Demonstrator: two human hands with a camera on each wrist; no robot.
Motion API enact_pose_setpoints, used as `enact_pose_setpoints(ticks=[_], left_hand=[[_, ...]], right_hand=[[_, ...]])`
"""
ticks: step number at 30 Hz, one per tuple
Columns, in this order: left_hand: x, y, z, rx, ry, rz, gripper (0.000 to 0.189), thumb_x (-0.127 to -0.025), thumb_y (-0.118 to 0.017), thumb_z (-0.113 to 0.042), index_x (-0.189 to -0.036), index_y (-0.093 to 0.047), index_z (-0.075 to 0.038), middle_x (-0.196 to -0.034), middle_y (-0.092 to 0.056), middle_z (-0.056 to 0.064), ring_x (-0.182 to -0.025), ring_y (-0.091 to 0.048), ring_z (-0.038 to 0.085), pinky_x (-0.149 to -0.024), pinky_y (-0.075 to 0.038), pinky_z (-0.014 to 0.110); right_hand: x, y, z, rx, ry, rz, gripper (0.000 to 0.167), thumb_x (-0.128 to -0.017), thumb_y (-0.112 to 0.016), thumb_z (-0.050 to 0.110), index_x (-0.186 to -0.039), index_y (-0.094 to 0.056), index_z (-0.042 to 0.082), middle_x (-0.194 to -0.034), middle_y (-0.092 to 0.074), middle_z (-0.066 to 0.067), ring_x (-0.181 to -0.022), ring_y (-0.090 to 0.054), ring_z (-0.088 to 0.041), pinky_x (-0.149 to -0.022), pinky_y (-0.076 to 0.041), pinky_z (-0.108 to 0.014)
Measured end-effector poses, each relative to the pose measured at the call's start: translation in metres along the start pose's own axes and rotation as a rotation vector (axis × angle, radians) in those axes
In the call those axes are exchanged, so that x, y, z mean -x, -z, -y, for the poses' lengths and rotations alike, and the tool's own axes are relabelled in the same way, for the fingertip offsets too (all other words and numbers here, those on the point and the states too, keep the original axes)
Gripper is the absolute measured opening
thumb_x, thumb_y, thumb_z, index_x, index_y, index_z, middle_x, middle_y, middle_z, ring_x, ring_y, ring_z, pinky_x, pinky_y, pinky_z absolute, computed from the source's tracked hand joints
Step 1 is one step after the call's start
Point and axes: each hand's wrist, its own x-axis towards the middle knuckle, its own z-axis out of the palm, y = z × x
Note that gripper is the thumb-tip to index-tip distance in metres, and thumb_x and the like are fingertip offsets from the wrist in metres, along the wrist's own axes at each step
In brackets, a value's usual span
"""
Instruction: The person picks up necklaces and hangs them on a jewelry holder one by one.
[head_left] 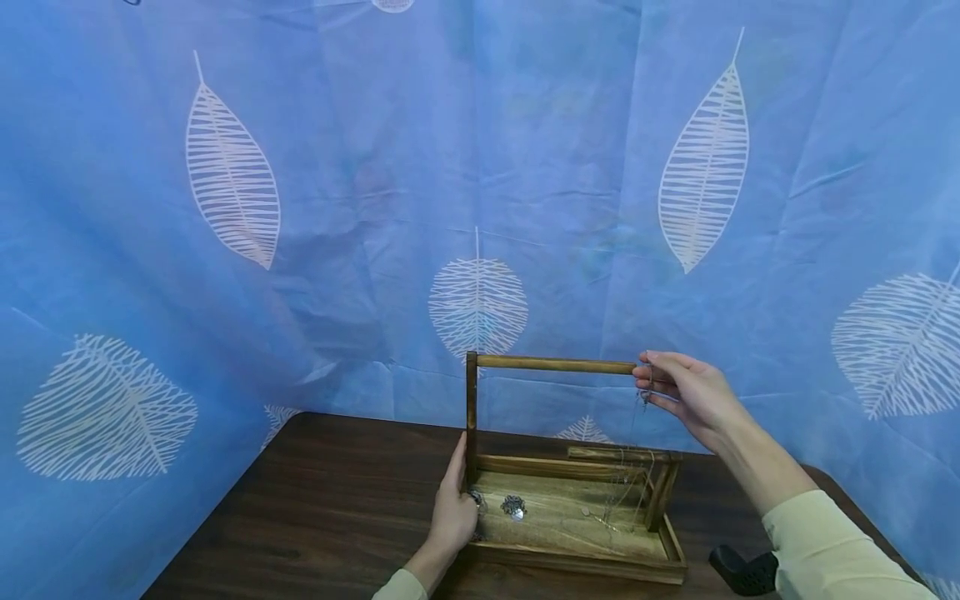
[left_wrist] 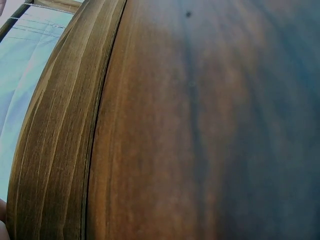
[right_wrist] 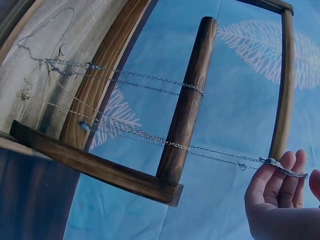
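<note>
A wooden jewelry stand [head_left: 470, 408] with a tray base has an upper bar [head_left: 555, 364] and a lower bar [head_left: 585, 453]. My right hand [head_left: 693, 396] holds a thin silver necklace [right_wrist: 220, 151] at the upper bar's free right end. In the right wrist view its upper end crosses my fingertips [right_wrist: 287, 170], and its strands run past the lower bar [right_wrist: 187, 100]. Other chains [right_wrist: 150, 80] loop over that bar. My left hand [head_left: 452, 508] rests against the stand's left end, one finger straight along the post; only its fingertips [left_wrist: 2, 222] appear in the left wrist view.
A coiled dark chain with a silver disc [head_left: 514, 507] lies in the tray [head_left: 555, 550], and fine chains trail onto its right part. A black object [head_left: 742, 571] lies by my right sleeve on the dark wooden table [head_left: 352, 483]. Behind hangs a blue leaf-patterned cloth [head_left: 562, 167].
</note>
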Motion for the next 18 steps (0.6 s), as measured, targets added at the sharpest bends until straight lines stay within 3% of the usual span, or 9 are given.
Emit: enact_pose_setpoints(ticks=[8,18], left_hand=[[0.001,0.0,-0.001,0.007,-0.003,0.001,0.105,-0.074,-0.028,0.031,-0.163,-0.019,-0.025,-0.166,-0.013,0.016,-0.15,-0.014,0.039,-0.091,-0.04,0.047],[0.0,0.0,0.001,-0.002,-0.007,-0.002,0.104,-0.074,-0.027,0.031,-0.163,-0.019,-0.024,-0.166,-0.013,0.016,-0.15,-0.015,0.039,-0.088,-0.042,0.043]], right_hand=[[-0.007,-0.006,0.001,0.061,-0.006,-0.003,0.056,-0.101,-0.06,0.034,-0.144,-0.045,0.001,-0.101,-0.071,0.004,-0.095,-0.068,-0.01,-0.091,-0.054,-0.028],[-0.013,-0.024,0.0,0.075,-0.013,0.031,0.064,-0.103,-0.057,0.032,-0.151,-0.036,-0.005,-0.101,-0.073,0.002,-0.094,-0.069,-0.011,-0.092,-0.054,-0.031]])
